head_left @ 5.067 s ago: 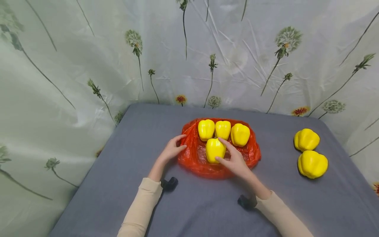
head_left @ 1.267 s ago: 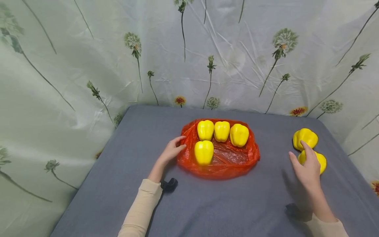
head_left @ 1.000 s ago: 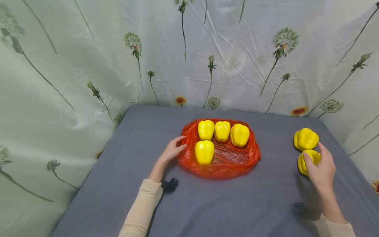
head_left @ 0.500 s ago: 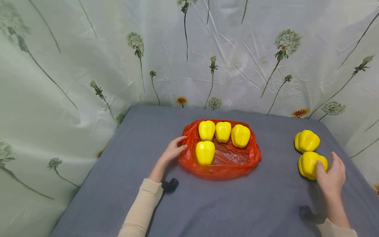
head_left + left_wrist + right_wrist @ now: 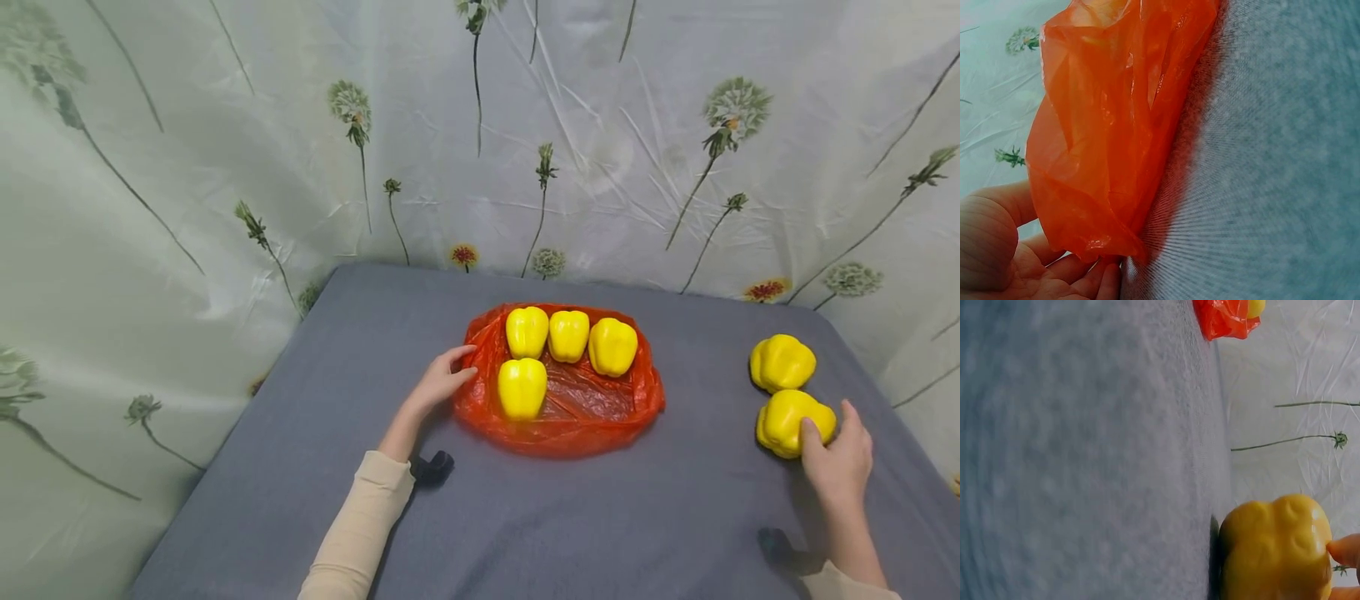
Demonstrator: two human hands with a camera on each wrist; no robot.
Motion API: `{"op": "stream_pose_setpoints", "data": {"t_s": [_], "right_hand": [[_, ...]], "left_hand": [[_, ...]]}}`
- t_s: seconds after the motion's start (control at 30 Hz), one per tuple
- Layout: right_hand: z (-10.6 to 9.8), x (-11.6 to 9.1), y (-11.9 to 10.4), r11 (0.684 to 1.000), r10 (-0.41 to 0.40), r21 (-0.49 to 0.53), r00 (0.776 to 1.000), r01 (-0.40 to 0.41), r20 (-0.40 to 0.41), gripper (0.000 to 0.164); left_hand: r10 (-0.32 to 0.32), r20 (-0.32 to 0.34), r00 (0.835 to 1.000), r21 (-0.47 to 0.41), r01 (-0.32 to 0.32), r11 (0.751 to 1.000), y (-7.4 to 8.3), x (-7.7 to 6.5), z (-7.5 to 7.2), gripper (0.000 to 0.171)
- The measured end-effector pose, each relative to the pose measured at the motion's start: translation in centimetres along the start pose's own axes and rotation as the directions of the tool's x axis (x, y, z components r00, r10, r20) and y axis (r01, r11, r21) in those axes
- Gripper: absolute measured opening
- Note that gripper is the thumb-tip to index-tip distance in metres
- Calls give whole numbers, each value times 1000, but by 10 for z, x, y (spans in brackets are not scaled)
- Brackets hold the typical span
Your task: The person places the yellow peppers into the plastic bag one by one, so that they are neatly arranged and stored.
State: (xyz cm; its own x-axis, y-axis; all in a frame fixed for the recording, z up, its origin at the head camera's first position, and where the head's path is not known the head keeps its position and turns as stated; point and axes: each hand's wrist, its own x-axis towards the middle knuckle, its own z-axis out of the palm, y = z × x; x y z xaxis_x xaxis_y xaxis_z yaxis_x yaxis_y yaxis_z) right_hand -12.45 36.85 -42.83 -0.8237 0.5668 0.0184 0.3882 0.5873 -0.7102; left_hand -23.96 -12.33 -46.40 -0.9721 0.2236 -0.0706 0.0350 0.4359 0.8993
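Observation:
A red plastic bag (image 5: 558,439) lies spread open on the grey cloth, its rim rolled round several yellow bell peppers. Three peppers make a back row, and one pepper (image 5: 522,388) sits in front at the left. My left hand (image 5: 437,382) holds the bag's left edge; in the left wrist view the bag (image 5: 1097,144) hides some fingertips. At the far right my right hand (image 5: 842,458) grips the right end of a yellow bell pepper (image 5: 786,423), thumb on its top. The right wrist view shows this pepper (image 5: 1272,550) resting on the cloth.
Another yellow bell pepper (image 5: 782,363) sits just behind the gripped one. The grey table cover (image 5: 600,525) reaches back to a pale curtain (image 5: 645,158) printed with dandelions. Dark wrist mounts (image 5: 433,469) hang beneath the forearms.
The front pepper in the bag was set down to the left, and my right hand let go of it. That hand moved to the right-hand peppers and took hold of the nearer one.

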Motion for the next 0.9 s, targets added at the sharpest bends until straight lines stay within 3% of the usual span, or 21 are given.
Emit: {"op": "stream_pose_setpoints", "data": {"t_s": [0.13, 0.33, 0.5, 0.9], "right_hand": [[1, -1, -1, 1000, 6, 2, 1000, -6, 22, 64], [6, -3, 1, 999, -41, 17, 999, 41, -14, 58], [9, -3, 3, 995, -96, -12, 995, 95, -14, 55], [10, -6, 2, 979, -180, -91, 983, 182, 24, 61]], "left_hand": [[-1, 5, 1000, -7, 1, 1000, 1, -1, 0, 48], [1, 10, 1000, -12, -1, 1000, 8, -5, -1, 48], [-13, -5, 1000, -16, 13, 1000, 1, -2, 1, 48], [-3, -13, 1000, -11, 3, 1000, 0, -2, 1, 47]]}}
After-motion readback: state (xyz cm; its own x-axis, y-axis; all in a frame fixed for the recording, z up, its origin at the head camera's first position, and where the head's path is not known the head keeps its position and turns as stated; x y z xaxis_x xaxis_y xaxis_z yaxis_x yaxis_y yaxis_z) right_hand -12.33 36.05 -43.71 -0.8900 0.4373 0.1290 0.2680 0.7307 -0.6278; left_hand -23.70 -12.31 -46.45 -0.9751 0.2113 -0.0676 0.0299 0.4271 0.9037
